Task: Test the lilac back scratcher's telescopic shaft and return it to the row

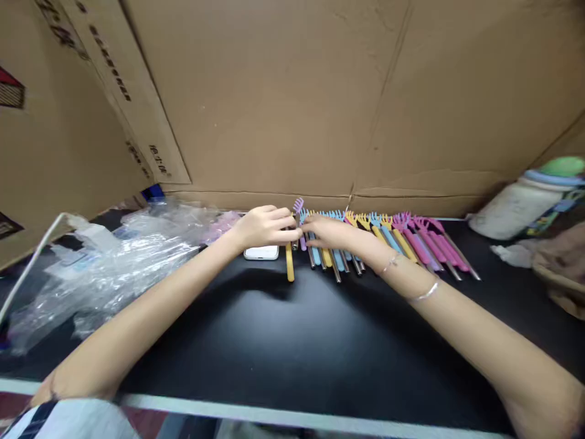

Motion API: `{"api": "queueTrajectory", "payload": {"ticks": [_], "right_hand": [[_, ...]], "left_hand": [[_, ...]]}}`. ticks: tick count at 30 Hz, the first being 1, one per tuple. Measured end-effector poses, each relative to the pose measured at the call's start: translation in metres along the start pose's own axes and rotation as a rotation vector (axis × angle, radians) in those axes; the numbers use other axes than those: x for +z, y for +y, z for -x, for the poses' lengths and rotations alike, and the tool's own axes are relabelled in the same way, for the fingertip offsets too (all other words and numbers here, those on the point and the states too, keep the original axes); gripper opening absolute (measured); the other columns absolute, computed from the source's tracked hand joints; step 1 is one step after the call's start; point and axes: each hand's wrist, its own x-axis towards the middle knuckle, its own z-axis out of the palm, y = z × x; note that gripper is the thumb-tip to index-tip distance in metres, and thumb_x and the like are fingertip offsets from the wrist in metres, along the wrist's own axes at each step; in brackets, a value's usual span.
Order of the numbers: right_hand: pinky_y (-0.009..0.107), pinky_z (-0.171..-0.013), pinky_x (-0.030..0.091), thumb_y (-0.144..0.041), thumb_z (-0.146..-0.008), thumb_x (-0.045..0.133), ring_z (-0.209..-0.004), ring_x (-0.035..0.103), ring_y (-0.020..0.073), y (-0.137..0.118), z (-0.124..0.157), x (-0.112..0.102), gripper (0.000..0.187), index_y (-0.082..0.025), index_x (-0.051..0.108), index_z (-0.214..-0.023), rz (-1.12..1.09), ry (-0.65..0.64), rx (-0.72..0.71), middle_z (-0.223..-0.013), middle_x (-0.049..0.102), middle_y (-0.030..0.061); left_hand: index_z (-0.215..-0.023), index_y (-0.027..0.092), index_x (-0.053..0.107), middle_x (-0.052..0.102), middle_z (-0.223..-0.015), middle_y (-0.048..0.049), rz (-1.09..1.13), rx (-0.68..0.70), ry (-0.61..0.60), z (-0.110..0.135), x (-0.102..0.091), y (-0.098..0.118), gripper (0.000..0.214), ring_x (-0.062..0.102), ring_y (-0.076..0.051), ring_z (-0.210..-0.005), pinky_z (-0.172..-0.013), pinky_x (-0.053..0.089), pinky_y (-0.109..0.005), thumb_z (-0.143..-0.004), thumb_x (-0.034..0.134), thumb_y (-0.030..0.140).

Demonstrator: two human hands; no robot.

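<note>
A row of back scratchers [414, 244] with claw-shaped heads, metal rods and pink, yellow, blue or purple handles lies along the back of the black table. At the row's left end, my left hand [269, 227] is closed over a yellow-handled back scratcher [289, 265], its handle sticking out below the fingers. My right hand [326, 230] comes in from the right, fingers bent down onto a purple back scratcher [298, 206] and its neighbours. The fingertips of both hands nearly meet. My fingers hide exactly where they grip.
Crumpled clear plastic bags [150, 244] cover the table's left side, beside a white cable [31, 268]. A white phone-like object [261, 253] lies under my left wrist. At the right are a bottle [521, 204] and a brown bag [562, 262]. Cardboard walls [283, 103] stand behind.
</note>
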Motion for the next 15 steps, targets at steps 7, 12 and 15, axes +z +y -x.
{"api": "queueTrajectory", "payload": {"ticks": [7, 12, 15], "right_hand": [[0.026, -0.071, 0.04, -0.018, -0.078, 0.059, -0.084, 0.056, 0.0167, -0.016, -0.001, 0.003, 0.017, -0.019, 0.065, -0.093, 0.058, 0.015, 0.008, -0.093, 0.062, 0.0063], [0.026, -0.065, 0.037, -0.017, -0.082, 0.054, -0.081, 0.054, 0.0161, -0.024, -0.008, 0.004, 0.01, -0.018, 0.064, -0.084, 0.124, 0.02, -0.031, -0.083, 0.062, 0.0058], [0.026, -0.064, 0.035, -0.018, -0.087, 0.047, -0.076, 0.053, 0.0149, -0.027, -0.007, 0.002, 0.015, -0.017, 0.062, -0.083, 0.148, 0.054, -0.042, -0.079, 0.061, 0.0052]], "left_hand": [[-0.081, 0.021, 0.054, 0.069, -0.088, 0.0026, -0.022, 0.019, 0.092, -0.008, -0.034, -0.013, 0.011, 0.06, -0.012, -0.088, -0.075, 0.043, -0.024, -0.088, 0.048, 0.027], [-0.076, 0.021, 0.053, 0.069, -0.082, 0.0021, -0.047, 0.047, 0.106, -0.003, -0.056, -0.007, 0.022, 0.061, -0.012, -0.086, -0.078, 0.042, -0.027, -0.091, 0.039, 0.029], [-0.077, 0.022, 0.052, 0.066, -0.073, 0.0041, -0.082, 0.08, 0.052, 0.001, -0.065, -0.001, 0.016, 0.059, -0.01, -0.073, -0.073, 0.042, -0.027, -0.089, 0.042, 0.027]]}}
